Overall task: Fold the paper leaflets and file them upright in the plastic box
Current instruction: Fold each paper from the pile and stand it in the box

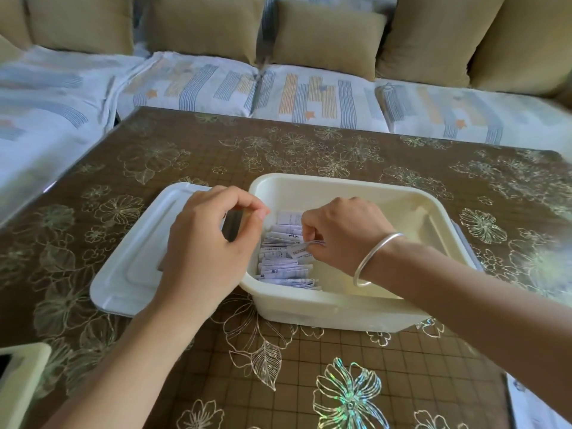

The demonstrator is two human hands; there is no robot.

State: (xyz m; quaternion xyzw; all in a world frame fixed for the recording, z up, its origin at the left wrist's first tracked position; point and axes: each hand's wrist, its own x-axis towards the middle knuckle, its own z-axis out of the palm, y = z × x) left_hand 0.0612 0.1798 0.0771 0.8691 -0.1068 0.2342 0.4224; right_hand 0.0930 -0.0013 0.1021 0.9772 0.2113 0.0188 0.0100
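A cream plastic box (349, 184) stands open on the table. A row of folded white leaflets (280, 267) stands upright along its left side; the right half of the box is bare. My right hand (343, 236), a silver bangle on its wrist, reaches into the box and pinches one folded leaflet (297, 251) above the row. My left hand (207, 243) hovers over the box's left rim with fingers curled and thumb and forefinger tips together. I see nothing between them.
The box's pale lid (130, 267) lies flat against its left side, partly under my left hand. A cream-framed object (21, 379) sits at the bottom left corner, white paper (535, 407) at the bottom right. A cushioned sofa (309, 97) runs behind the floral-covered table (309, 360).
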